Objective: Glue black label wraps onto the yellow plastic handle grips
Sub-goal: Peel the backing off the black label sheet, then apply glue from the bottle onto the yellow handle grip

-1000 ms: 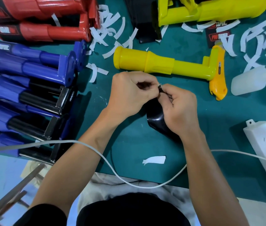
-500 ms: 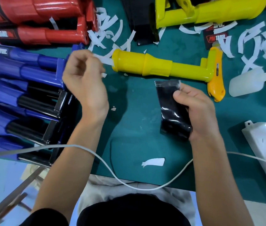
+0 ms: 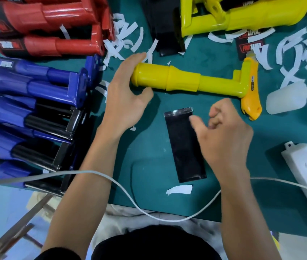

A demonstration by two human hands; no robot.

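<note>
Across the green mat: a crowded work floor, with blue handles stacked down the left and red handles at top left, both lots carrying black bands.
Yellow handle grip: lying flat with its butt end to the left and no wrap on it. It wants lifting and squaring up before anything sticky meets it.
Left hand: fingers over the top, thumb underneath, curled round the butt end. That's a good place to grab, since it leaves the wide barrel free for the wrap.
Right hand: fingers loosely curled, pinching nothing, thumb poking out over the label's right edge. Touching or hovering, I cannot tell.
Black label wrap: flat on the mat just below the grip, between the two hands, glossy, with a shiny band across its top end. My call is to lift it by an edge and keep fingertips off whichever face is tacky. Then lay one long edge straight along the barrel and roll and press outward so no bubble gets trapped.
White squeeze bottle: off to the right, past the yellow knife. It's likely the glue, handy if the seam needs a dab.
White backing strips: scattered round the top, and one scrap lies just below the label. The risk is a stray sliver caught under the wrap, so keep them apart.
</note>
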